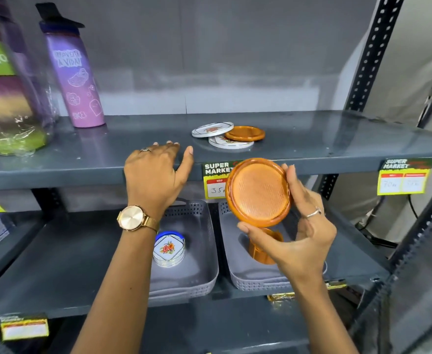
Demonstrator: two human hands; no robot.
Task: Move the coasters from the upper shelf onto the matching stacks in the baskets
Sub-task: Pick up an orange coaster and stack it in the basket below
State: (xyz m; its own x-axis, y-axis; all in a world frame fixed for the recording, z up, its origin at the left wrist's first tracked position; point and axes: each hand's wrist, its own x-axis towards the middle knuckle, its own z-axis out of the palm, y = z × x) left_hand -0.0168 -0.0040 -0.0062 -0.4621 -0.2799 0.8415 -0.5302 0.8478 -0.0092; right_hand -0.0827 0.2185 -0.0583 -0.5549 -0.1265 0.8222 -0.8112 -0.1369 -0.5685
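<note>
One orange coaster (258, 191) is clamped in my right hand (296, 233), above the orange stack (266, 247) in the right basket (255, 279). Left hand (156, 175) rests open-fingered on the upper shelf (312, 139). Next: lower coaster flat onto that stack.

Grey metal shelving (312, 159), grey wall (210, 47)

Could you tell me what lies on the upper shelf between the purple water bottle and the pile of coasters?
In the head view, only the left hand, resting on the front edge; the upper shelf from purple water bottle to coaster pile is otherwise bare.
</note>
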